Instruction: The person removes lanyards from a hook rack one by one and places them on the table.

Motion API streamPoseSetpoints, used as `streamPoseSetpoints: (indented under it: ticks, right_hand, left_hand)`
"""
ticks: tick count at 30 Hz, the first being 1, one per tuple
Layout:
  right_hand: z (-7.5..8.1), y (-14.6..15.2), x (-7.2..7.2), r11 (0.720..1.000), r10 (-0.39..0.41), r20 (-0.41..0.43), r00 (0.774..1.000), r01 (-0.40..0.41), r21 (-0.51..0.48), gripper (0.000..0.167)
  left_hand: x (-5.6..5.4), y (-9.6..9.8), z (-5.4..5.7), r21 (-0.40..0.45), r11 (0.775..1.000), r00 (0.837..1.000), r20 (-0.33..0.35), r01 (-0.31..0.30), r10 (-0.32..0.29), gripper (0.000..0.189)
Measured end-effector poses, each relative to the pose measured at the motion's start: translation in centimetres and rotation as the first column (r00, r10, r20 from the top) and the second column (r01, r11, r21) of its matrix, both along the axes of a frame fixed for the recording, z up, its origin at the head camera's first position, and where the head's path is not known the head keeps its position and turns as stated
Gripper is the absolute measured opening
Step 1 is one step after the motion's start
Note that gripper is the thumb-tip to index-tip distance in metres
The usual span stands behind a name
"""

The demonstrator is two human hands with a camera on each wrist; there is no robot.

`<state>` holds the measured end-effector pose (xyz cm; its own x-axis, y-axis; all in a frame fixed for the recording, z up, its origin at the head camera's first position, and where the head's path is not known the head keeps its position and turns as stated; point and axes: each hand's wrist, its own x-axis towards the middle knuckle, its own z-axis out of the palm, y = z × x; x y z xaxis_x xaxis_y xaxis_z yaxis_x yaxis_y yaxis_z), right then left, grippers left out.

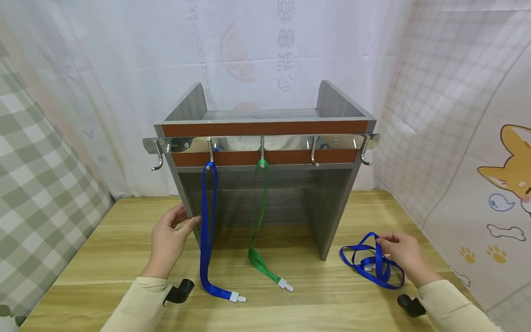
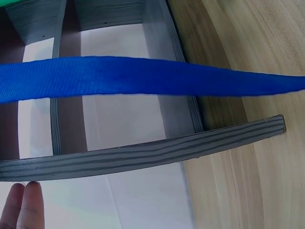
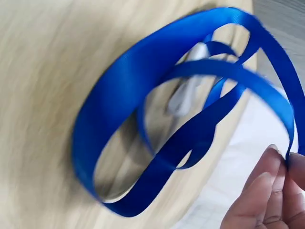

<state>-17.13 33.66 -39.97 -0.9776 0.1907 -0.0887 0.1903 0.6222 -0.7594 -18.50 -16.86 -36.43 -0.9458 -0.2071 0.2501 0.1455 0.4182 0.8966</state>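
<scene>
A grey wood-grain shelf [image 1: 340,207] stands on the table, with a metal hook rail [image 1: 286,143] across its front. My left hand [image 1: 168,240] holds its left side panel near the front edge, thumb at the front; fingertips [image 2: 31,205] touch the panel's outer face in the left wrist view. Just beside the thumb, a blue lanyard [image 1: 204,240] hangs from the second hook. A green lanyard [image 1: 261,212] hangs from the middle hook. At the right, my right hand [image 1: 402,256] pinches the strap of another blue lanyard [image 3: 114,95], whose loops lie loosely coiled with a white clip [image 3: 183,98] among them.
The light wood table [image 1: 103,258] carries everything. The left end hook [image 1: 157,157] and the two right-hand hooks, one of them this hook [image 1: 314,152], bear no lanyard. White clips [image 1: 238,298] end the hanging lanyards, near the table. Curtains [image 1: 448,138] enclose the back and sides.
</scene>
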Motion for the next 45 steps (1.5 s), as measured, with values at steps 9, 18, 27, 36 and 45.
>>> streamPoseSetpoints:
  ticks: [9, 18, 27, 36, 45]
  right_hand:
    - [-0.9, 1.2, -0.4, 0.985, 0.035, 0.011, 0.999, -0.036, 0.167, 0.023]
    - [-1.4, 1.9, -0.2, 0.964, 0.055, 0.037, 0.998, -0.063, 0.257, 0.019]
    - [-0.9, 2.5, -0.2, 0.993, 0.034, 0.083, 0.996, -0.043, 0.11, 0.039]
    - [0.7, 1.5, 0.4, 0.984, 0.02, -0.023, 1.0, -0.016, 0.175, 0.057]
    - [2.8, -2.2, 2.6, 0.975, -0.017, -0.269, 0.963, 0.075, 0.208, 0.055]
  left_hand:
    - [0.0, 0.1, 0.0, 0.033, 0.999, 0.999, -0.034, 0.008, -0.007, 0.045]
    - [-0.1, 0.2, -0.1, 0.024, 1.0, 1.0, -0.027, 0.008, -0.008, 0.045]
    - [-0.1, 0.0, -0.1, 0.018, 1.0, 1.0, -0.011, 0.015, -0.015, 0.046]
    - [-0.1, 0.1, 0.3, -0.024, 1.0, 1.0, 0.017, 0.014, -0.014, 0.048]
    - [0.0, 0.0, 0.2, 0.0, 1.0, 0.999, 0.019, 0.029, -0.029, 0.048]
